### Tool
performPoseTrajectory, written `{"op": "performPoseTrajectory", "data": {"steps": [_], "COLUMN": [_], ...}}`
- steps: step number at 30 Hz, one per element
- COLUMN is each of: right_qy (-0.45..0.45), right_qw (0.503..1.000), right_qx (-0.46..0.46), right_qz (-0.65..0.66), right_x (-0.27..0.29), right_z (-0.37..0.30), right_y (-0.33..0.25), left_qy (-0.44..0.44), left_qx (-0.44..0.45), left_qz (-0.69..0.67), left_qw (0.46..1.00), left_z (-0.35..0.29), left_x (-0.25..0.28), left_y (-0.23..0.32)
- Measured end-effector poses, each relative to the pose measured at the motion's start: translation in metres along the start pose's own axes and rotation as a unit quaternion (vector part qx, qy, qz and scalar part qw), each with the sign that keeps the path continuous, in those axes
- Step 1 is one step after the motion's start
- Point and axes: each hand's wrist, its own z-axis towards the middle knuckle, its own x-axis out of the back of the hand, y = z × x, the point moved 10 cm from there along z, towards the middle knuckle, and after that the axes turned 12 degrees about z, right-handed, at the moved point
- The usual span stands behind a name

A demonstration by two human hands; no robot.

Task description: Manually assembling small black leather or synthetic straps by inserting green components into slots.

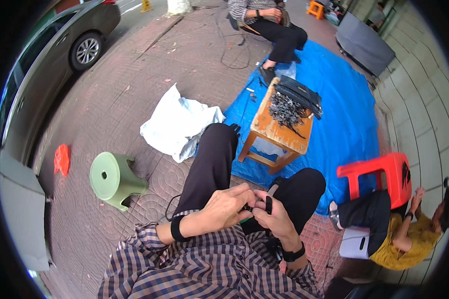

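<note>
Above my lap, my left hand [223, 208] and my right hand [278, 217] meet with fingertips pinched together. Between them is a small black piece [247, 208], mostly covered by the fingers, so its exact kind cannot be made out. A black strip [269, 205] shows at a finger of my right hand; whether it is worn or held is unclear. Beyond my knees stands a worn wooden stool [279, 133]. It bears a heap of small black pieces [286, 110] and a dark zippered pouch [299, 94].
A blue tarp [334, 74] lies under the wooden stool. To the left are a white sack [179, 122], a green stool [110, 177] and a parked car [60, 60]. A red stool [379, 174] and a seated person in yellow [404, 241] are at right; another person [269, 25] sits ahead.
</note>
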Motion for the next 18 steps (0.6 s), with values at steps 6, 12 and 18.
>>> {"op": "performPoseTrajectory", "data": {"steps": [6,12,18], "right_qy": [-0.002,0.083,0.098], "right_qw": [0.999,0.995,0.994], "right_qx": [0.017,0.045,0.056], "right_qz": [0.040,0.001,-0.006], "right_x": [-0.008,-0.003,-0.022], "right_z": [0.011,0.018,0.000], "right_y": [0.004,-0.004,-0.031], "left_qy": [0.010,0.131,0.141], "left_qx": [-0.005,0.089,0.058], "left_qz": [-0.077,-0.102,-0.140], "left_qw": [0.997,0.982,0.978], "left_z": [0.003,-0.020,-0.012], "left_x": [-0.003,0.022,0.009], "left_y": [-0.008,-0.037,-0.030]}}
